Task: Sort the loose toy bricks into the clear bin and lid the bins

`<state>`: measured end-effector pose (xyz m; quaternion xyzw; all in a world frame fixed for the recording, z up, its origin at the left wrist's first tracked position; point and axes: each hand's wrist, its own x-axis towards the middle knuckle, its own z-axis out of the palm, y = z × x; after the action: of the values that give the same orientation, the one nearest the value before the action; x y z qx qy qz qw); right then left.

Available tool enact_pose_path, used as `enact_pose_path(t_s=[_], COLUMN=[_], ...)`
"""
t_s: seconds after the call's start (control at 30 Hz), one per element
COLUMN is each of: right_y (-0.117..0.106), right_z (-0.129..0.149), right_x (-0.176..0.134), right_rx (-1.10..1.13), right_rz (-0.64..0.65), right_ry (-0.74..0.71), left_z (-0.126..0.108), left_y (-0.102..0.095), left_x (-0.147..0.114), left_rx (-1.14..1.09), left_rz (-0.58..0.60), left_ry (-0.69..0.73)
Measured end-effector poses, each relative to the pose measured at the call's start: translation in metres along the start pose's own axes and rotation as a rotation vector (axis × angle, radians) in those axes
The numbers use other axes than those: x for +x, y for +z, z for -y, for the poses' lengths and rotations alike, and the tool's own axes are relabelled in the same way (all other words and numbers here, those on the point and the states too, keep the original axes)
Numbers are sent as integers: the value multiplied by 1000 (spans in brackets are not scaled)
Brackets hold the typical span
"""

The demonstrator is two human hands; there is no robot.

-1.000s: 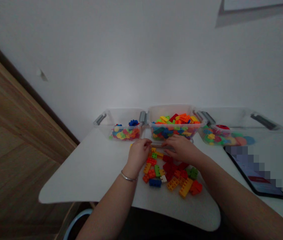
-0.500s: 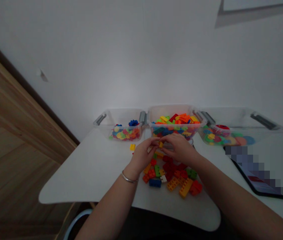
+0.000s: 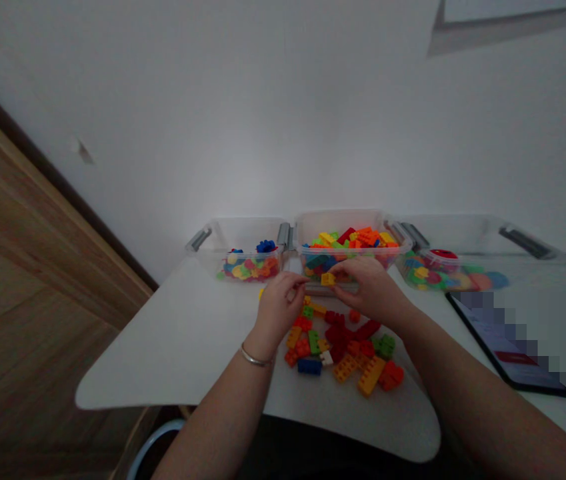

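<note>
My right hand [image 3: 370,287] pinches a small yellow building brick [image 3: 328,279] between thumb and fingertips, above the table in front of the middle bin. My left hand [image 3: 280,307] is just left of the brick and apart from it. Its fingers are partly bent, the index finger reaches right, and I see nothing held in it. Below both hands lies a loose pile of building bricks: dark red bricks [image 3: 340,337], a blue brick [image 3: 309,367], a green brick [image 3: 314,342], a long orange-yellow brick [image 3: 371,376] and a red brick [image 3: 391,376].
Behind the hands stand three clear bins: a left bin [image 3: 213,257] with small coloured pieces, a middle bin [image 3: 353,252] full of bricks, and a right bin [image 3: 483,257] with round pieces. A tablet [image 3: 507,357] lies right on the white table [image 3: 177,347]. A wall is behind.
Both hands were together at the yellow brick. The left hand has drawn back to the left, and the right hand keeps the brick, which now shows more fully.
</note>
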<state>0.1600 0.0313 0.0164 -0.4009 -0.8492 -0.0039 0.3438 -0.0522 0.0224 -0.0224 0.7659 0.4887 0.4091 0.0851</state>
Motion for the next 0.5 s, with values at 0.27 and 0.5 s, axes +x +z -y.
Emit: enact_pose_path(t_s=[0.27, 0.5], right_y=[-19, -14], right_z=[-31, -42], right_x=[0, 1], right_rx=[-89, -159], right_rz=[-334, -413], right_ry=[43, 79], left_z=[11, 20], left_y=[-9, -10], left_x=[4, -2], left_rx=[382, 590], left_rz=[93, 180], left_ry=[-232, -318])
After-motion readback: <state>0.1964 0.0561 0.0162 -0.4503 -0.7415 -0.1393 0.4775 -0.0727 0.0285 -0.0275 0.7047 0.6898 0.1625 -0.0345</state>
